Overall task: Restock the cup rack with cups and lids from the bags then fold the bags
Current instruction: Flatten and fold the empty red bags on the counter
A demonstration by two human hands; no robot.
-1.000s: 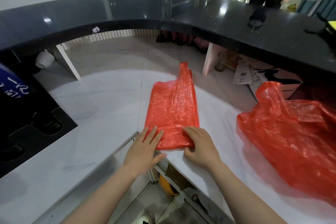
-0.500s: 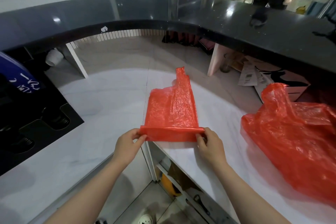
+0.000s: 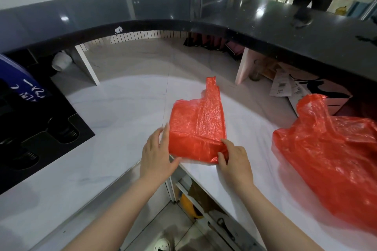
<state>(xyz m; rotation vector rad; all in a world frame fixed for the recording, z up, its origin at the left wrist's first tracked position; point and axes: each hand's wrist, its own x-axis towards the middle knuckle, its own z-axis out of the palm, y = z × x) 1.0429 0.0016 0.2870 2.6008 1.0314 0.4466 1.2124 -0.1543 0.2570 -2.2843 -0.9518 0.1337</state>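
While flat on the counter (image 3: 126, 112), red bag (image 3: 199, 126) runs lengthwise, handle pointing away; crinkled, near edge folded over; left grip (image 3: 156, 154) flat-fingered at its side, right grip (image 3: 234, 161) pinching the fold.

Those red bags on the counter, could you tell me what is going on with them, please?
A person is folding the flattened bag on the white counter. The right hand pinches its folded near edge, and the left hand lies open against its left side. A second bag lies crumpled to the right, not yet folded.
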